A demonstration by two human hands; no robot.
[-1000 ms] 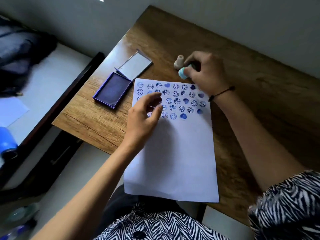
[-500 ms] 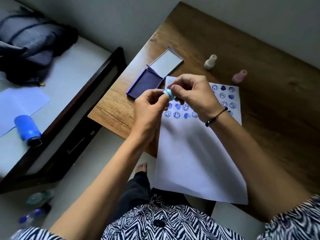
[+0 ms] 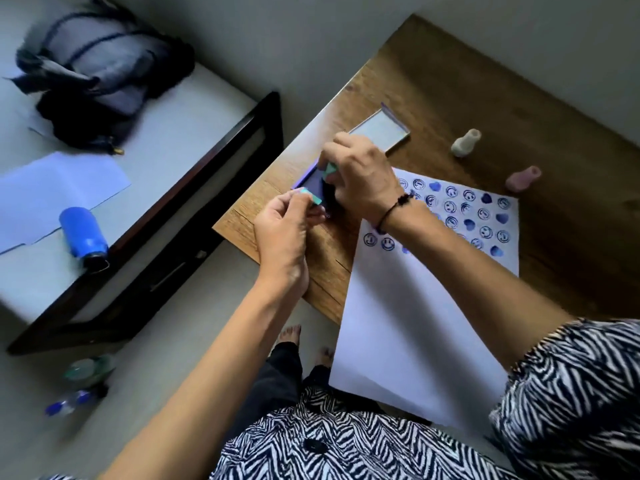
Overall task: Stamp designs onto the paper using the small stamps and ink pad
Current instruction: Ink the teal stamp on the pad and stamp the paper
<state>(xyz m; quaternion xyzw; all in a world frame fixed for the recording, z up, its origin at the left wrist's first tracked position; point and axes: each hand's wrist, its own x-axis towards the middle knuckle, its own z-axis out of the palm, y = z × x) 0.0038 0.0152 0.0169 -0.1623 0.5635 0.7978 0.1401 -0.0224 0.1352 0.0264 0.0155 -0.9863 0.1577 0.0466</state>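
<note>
A white paper (image 3: 408,327) lies on the wooden table (image 3: 571,126), its top rows filled with blue smiley and heart prints. The open ink pad (image 3: 313,180) sits at the table's left edge, its lid (image 3: 381,129) folded back. My right hand (image 3: 360,174) holds a small teal stamp (image 3: 329,169) down over the pad. My left hand (image 3: 284,226) pinches a teal cap (image 3: 311,196) just beside the pad. A white stamp (image 3: 465,143) and a pink stamp (image 3: 523,178) lie on the table above the paper.
To the left stands a low dark-framed bed (image 3: 194,188) with a grey bag (image 3: 100,74), a sheet of paper (image 3: 59,188) and a blue bottle (image 3: 85,237). Plastic bottles (image 3: 83,382) lie on the floor. The paper's lower end overhangs the table edge.
My right hand took the teal stamp from beside the paper, both hands pulled its cap off, and the stamp is now over the ink pad. The camera view swung left.
</note>
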